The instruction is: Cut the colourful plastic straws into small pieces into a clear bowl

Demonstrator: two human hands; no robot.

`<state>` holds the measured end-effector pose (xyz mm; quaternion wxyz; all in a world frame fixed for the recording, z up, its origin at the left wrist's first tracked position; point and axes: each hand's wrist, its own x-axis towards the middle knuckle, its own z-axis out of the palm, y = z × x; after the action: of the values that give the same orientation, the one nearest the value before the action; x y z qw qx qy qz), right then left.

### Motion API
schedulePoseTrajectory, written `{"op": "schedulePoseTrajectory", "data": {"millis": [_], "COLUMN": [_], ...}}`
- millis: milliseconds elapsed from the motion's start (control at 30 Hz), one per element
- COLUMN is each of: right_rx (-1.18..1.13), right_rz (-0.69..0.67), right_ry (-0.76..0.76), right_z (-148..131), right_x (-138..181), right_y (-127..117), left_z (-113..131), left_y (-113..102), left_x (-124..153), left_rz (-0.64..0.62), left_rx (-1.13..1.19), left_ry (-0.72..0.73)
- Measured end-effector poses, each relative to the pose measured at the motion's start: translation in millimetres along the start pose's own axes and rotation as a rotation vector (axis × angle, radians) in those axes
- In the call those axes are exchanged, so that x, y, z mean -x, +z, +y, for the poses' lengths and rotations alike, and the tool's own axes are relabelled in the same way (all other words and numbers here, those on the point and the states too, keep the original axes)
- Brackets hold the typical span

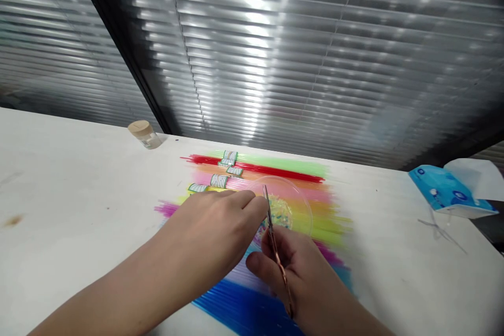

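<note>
Copper-handled scissors (278, 258) are gripped in my right hand (301, 265), their blades pointing up and away from me. My left hand (226, 223) is closed in a pinch right beside the blades; whatever its fingertips hold is hidden behind the knuckles. Beneath both hands is a clear round bowl (310, 210) with many tiny coloured cut pieces (281, 209) in it. The bowl rests over bundles of long thin plastic straws in many colours, among them a red bundle (275, 169) and a blue bundle (244, 307). Paper labels (219, 181) wrap several bundles.
A small jar with a tan lid (145, 134) stands at the back left of the white table (71, 194). On the right lie a blue tissue pack (449, 189) and a thin twisted strip (439, 229). Grey window blinds (255, 52) rise behind the table.
</note>
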<state>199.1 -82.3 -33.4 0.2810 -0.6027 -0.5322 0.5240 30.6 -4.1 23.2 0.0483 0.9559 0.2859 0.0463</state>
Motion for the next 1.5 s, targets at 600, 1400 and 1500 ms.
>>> {"op": "schedulePoseTrajectory", "data": {"millis": [600,1400,1500], "right_rx": [0.040,0.003,0.046], "right_rz": [0.100,0.258,0.291], "right_ry": [0.005,-0.128,-0.122], "right_z": [-10,-15,-13], "right_x": [13,35,33], "right_y": [-33,-106,-102], "left_z": [-5,-6,-5], "left_y": [4,17,19], "left_x": [-6,-25,-28], "left_rz": [0.027,0.094,0.015], "left_rx": [-0.053,-0.108,-0.079], "left_ry": [0.033,0.080,0.063]}}
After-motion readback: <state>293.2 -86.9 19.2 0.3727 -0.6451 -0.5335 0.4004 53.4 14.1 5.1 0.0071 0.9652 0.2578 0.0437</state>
